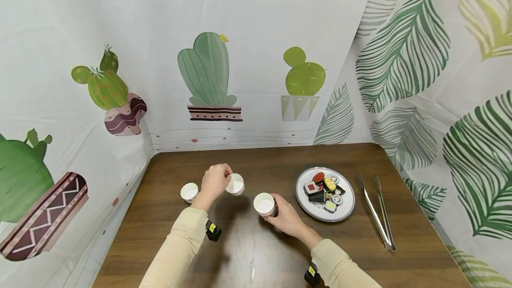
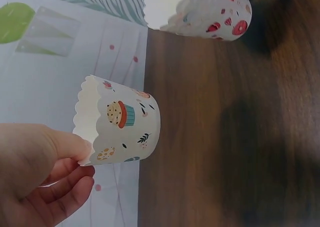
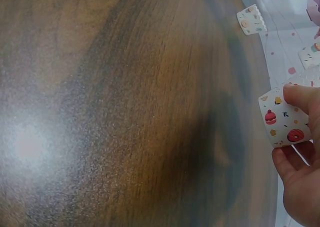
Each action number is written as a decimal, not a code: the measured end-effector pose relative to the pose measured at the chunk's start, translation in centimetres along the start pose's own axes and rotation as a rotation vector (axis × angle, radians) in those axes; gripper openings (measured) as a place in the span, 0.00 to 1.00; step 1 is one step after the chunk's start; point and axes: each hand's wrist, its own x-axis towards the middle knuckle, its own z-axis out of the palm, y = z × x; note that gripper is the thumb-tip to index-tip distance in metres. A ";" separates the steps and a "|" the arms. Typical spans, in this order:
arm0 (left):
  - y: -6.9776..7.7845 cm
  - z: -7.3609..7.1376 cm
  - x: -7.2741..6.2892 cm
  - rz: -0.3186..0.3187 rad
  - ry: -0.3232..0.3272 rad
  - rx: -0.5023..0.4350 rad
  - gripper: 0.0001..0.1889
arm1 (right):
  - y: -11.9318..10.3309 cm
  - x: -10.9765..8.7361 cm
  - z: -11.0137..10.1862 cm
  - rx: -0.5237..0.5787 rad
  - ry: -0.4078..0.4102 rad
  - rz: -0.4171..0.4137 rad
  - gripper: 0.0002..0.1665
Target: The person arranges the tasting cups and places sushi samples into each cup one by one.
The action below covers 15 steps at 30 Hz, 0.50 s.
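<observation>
With thumb and fingers at its scalloped rim, my left hand (image 1: 216,180) pinches a white paper baking cup (image 1: 235,184). In the left wrist view that cup (image 2: 120,122) shows a printed cupcake and small leaves. My right hand (image 1: 287,216) grips a second paper baking cup (image 1: 264,204) round its side; red cupcake and donut prints show on this cup (image 3: 280,118) in the right wrist view. A third baking cup (image 1: 189,192) stands on the table, left of my left hand. All three openings face up toward the head camera.
Right of my right hand, a dark-rimmed white plate (image 1: 347,211) bears several sushi pieces (image 1: 325,190). Metal tongs (image 1: 378,217) lie beyond it near the right edge of the wooden table (image 1: 272,261). A printed cloth (image 1: 260,79) hangs behind the table.
</observation>
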 end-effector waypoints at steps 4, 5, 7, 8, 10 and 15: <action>-0.6 0.2 0.0 -0.020 0.002 0.001 0.03 | -0.1 0.0 0.0 -0.008 -0.002 -0.002 0.37; -0.8 0.3 0.0 -0.024 0.005 0.005 0.03 | -0.1 0.0 0.0 -0.009 -0.001 -0.003 0.37; -1.2 0.4 0.0 -0.036 0.008 0.012 0.03 | -0.1 0.0 0.1 -0.013 -0.001 -0.003 0.37; -1.4 0.5 0.0 -0.043 0.012 0.016 0.03 | -0.1 0.0 0.1 -0.015 0.000 -0.004 0.37; -1.9 0.7 0.0 -0.059 0.019 0.018 0.03 | 0.0 0.0 0.1 -0.016 0.001 -0.010 0.37; -3.0 1.3 -0.1 -0.084 0.033 0.017 0.03 | 0.0 -0.1 0.2 -0.018 -0.013 -0.006 0.38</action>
